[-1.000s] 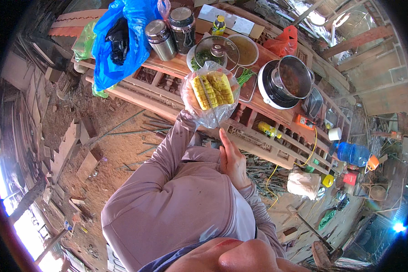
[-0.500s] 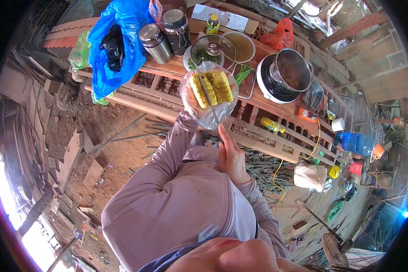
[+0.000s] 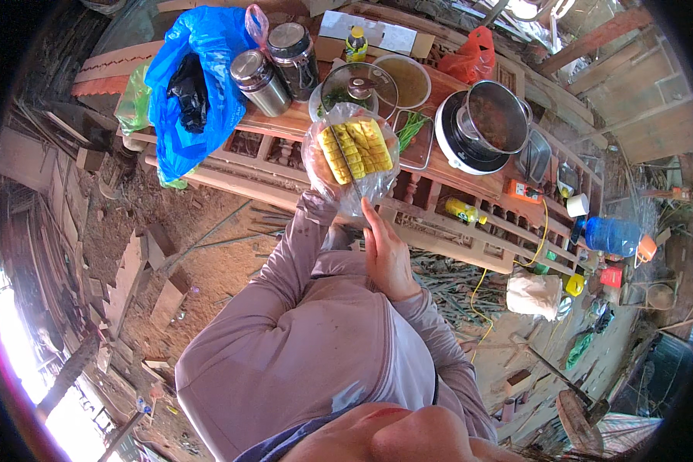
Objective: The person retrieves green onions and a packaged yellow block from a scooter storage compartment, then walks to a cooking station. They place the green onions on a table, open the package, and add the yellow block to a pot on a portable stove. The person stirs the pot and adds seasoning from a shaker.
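Yellow blocks of food (image 3: 357,148), tofu-like and scored into small pieces, lie on a clear plastic bag (image 3: 316,138). My left hand (image 3: 320,175) supports the bag from below; the plastic and food mostly cover its fingers. A narrow knife (image 3: 352,176) lies lengthwise across the blocks, its blade along the gap between pieces. My right hand (image 3: 386,258) is closed around the knife's near end, with the index finger stretched along it. The handle is hidden in the hand. Both hands are held in front of the wooden table's near edge.
Beyond the food, a glass lid (image 3: 385,81) covers a plate of greens beside a bowl of liquid (image 3: 408,83). A pot (image 3: 494,115) sits on a round cooker at right. Two flasks (image 3: 265,91) and a blue bag (image 3: 177,146) stand left. A yellow cord (image 3: 479,308) hangs down.
My right hand has moved slightly up and left, nearer the bag, and the knife has shifted with it. The food has shifted slightly left in view.
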{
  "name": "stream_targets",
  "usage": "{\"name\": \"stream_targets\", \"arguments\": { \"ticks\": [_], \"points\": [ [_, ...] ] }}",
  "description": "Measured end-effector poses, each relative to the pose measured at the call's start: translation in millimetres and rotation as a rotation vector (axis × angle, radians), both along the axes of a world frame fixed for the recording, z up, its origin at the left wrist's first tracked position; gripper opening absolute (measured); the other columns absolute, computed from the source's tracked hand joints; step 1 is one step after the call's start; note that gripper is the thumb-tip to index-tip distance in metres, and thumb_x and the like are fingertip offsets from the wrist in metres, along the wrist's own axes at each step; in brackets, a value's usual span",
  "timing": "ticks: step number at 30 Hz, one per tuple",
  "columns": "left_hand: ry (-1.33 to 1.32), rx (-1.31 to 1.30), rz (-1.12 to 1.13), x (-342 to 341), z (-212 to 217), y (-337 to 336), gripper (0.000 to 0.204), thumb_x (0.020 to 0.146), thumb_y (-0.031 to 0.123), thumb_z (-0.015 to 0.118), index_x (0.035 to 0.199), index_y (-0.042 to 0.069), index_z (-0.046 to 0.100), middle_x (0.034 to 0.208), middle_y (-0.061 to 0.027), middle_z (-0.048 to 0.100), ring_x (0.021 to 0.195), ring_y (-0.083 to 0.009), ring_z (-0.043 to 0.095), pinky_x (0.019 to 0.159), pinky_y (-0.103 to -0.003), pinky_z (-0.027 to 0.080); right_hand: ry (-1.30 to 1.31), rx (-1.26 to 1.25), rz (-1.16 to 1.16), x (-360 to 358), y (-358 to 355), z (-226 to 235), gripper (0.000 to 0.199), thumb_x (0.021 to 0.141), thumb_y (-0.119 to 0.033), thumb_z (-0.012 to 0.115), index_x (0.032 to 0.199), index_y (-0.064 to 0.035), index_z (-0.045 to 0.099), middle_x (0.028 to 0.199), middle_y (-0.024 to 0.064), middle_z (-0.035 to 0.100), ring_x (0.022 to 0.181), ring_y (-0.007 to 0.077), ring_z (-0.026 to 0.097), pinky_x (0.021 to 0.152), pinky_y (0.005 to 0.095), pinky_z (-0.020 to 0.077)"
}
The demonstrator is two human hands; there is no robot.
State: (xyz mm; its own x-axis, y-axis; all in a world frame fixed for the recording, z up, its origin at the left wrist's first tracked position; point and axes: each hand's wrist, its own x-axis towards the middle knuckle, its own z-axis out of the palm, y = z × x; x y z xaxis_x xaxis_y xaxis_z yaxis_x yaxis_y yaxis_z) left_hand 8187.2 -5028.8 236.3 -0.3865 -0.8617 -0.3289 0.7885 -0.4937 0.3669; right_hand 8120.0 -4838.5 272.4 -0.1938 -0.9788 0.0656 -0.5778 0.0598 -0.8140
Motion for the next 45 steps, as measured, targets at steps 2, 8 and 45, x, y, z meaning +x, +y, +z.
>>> {"name": "stream_targets", "arguments": {
  "ticks": [2, 8, 45],
  "points": [
    [0.357, 0.005, -0.092, 1.8, 23.8, 3.0, 0.055, 0.098, 0.043, 0.042, 0.129, -0.002, 0.049, 0.123, -0.0167, 0.06, 0.11, -0.0317, 0.059, 0.099, -0.044, 0.046, -0.029, 0.077, 0.025, -0.4, -4.4, 2.6, 0.054, 0.091, -0.001, 0.051, 0.143, -0.0074, 0.039, 0.133, 0.0208, 0.053, 0.115, 0.0393, 0.056, 0.094, 0.0422, 0.0487],
    [0.674, -0.19, -0.302, -5.6, 23.8, 8.9, 0.064, 0.097, 0.051, 0.037, 0.131, -0.002, 0.047, 0.123, -0.0194, 0.059, 0.11, -0.0342, 0.059, 0.099, -0.049, 0.045, -0.014, 0.073, 0.007, -2.7, -0.3, 2.2, 0.055, 0.091, -0.001, 0.051, 0.144, -0.0098, 0.039, 0.126, 0.0214, 0.056, 0.107, 0.0402, 0.059, 0.087, 0.0444, 0.05],
    [-0.166, -0.144, -0.072, -16.3, -43.1, -11.0, 0.048, 0.098, 0.054, 0.042, 0.109, 0.009, 0.054, 0.096, -0.005, 0.064, 0.079, -0.0162, 0.064, 0.073, -0.032, 0.056, -0.167, 0.075, -0.226, 21.5, -26.2, -5.6, 0.049, 0.092, -0.001, 0.05, 0.14, -0.0063, 0.043, 0.133, 0.0196, 0.054, 0.116, 0.0386, 0.056, 0.095, 0.0405, 0.0474]
  ]
}}
